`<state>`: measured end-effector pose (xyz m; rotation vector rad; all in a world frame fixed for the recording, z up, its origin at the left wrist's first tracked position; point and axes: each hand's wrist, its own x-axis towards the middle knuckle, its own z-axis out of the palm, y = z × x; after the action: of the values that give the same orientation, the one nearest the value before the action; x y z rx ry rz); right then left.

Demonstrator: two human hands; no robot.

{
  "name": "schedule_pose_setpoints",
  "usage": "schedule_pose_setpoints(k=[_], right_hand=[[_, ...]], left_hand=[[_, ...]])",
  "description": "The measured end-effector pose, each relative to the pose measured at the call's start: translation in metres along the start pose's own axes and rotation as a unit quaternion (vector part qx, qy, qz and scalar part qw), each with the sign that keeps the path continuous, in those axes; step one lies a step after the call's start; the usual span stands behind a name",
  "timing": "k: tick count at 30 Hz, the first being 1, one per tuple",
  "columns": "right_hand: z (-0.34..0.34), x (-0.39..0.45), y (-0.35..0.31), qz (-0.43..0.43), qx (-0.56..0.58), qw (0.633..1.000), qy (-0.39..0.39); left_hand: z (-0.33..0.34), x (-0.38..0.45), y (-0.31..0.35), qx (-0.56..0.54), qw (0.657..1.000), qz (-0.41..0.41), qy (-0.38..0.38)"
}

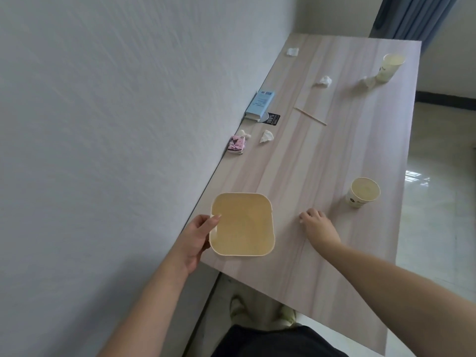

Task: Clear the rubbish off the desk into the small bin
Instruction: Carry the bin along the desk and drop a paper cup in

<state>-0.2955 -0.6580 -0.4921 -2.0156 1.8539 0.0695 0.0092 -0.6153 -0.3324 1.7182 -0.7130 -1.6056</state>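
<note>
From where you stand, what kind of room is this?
Probably a plain home or dorm room: a wood-grain desk against a white wall, a curtain, a glossy tiled floor, and used paper cups.

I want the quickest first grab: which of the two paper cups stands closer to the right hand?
The near paper cup, just beyond the right hand. The other paper cup stands at the desk's far end beside a crumpled tissue.

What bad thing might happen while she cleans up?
The bin sits at the desk's near corner, held only by the left hand, so a nudge may tip it off. The near cup stands close to the desk's right edge; the right hand, reaching, might knock it onto the floor.
</note>
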Motion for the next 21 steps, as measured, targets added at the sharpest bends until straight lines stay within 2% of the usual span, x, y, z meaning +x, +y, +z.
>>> schedule_pose_setpoints(k=[4,6,10,14,16,19,21], right_hand=[[-0.005,-0.015,0.008,0.002,0.037,0.999,-0.04],[-0.008,-0.023,0.004,0.023,0.086,0.996,-0.029],[-0.026,-0.047,-0.018,0.068,0.211,0.971,0.086],[-0.058,-0.084,-0.043,0.135,0.358,0.908,0.173],[-0.077,-0.105,-0.055,0.15,0.389,0.883,0.216],[-0.106,-0.136,-0.081,0.115,0.399,0.871,0.262],[-0.118,-0.151,-0.102,0.057,0.383,0.885,0.26]], left_hand=[[-0.005,-0.006,-0.002,0.023,1.0,0.012,-0.005],[-0.005,-0.008,-0.002,0.03,0.999,0.017,-0.01],[-0.001,-0.008,-0.006,0.034,0.999,0.009,-0.034],[0.001,-0.002,-0.002,0.019,0.998,0.001,-0.051],[0.0,0.002,0.001,0.024,0.997,0.009,-0.066],[-0.004,0.0,0.002,0.048,0.994,0.025,-0.093],[-0.006,-0.005,0.0,0.065,0.991,0.039,-0.108]])
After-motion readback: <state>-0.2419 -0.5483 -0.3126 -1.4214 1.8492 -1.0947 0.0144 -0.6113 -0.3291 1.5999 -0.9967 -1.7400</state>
